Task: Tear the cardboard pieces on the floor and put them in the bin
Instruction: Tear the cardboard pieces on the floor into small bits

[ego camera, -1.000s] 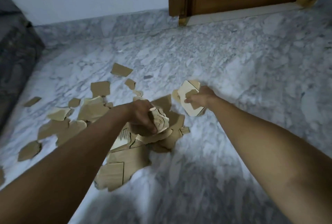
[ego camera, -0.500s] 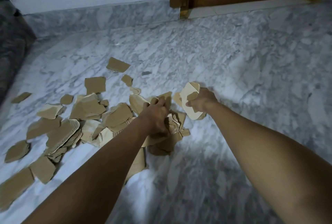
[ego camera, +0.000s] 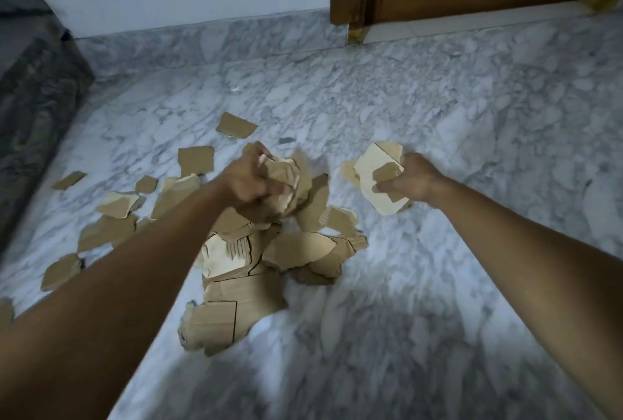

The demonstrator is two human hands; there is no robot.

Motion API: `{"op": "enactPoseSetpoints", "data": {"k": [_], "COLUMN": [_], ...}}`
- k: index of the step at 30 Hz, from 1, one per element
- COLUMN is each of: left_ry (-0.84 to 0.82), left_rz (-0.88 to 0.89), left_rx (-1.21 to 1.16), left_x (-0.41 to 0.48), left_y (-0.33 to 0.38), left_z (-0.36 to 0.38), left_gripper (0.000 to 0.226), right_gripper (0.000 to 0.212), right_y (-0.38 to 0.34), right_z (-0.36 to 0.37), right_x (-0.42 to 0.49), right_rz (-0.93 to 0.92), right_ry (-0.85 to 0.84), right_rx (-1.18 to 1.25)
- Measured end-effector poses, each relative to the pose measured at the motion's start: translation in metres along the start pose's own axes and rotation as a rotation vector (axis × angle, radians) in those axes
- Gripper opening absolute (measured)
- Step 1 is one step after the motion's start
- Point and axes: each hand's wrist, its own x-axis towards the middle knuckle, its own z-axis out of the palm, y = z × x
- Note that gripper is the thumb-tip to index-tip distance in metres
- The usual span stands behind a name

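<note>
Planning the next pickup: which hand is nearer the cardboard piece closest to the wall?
Left. Left hand just short of the cardboard piece; right hand farther off, to its right.

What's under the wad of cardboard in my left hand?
A pile of torn cardboard pieces lies on the marble floor below the wad. The left hand covers part of it, and the pile hides the floor beneath.

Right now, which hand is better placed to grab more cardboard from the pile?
Left, probably: the left hand, gripping crumpled cardboard, is right above the pile; the right hand holds cardboard pieces off to the side.
</note>
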Motion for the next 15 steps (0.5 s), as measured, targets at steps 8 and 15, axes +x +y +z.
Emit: {"op": "enactPoseSetpoints", "data": {"k": [8,15], "left_ry": [-0.074,-0.088], "left_rz": [-0.115,-0.145], "left_rx": [0.174,0.295], "left_x": [-0.027,-0.048], "left_y": [-0.026,-0.054], "left_z": [-0.016,-0.023], "left_gripper": [0.033,0.034], "right_gripper": [0.065,0.051], "right_y": [-0.048,-0.058], "right_z": [0.058,0.131], "right_x": [-0.054,-0.082], "right_rz": [-0.097,-0.344], "right_ry": [-0.460,-0.344], "right_rx": [-0.230,-0.681]}}
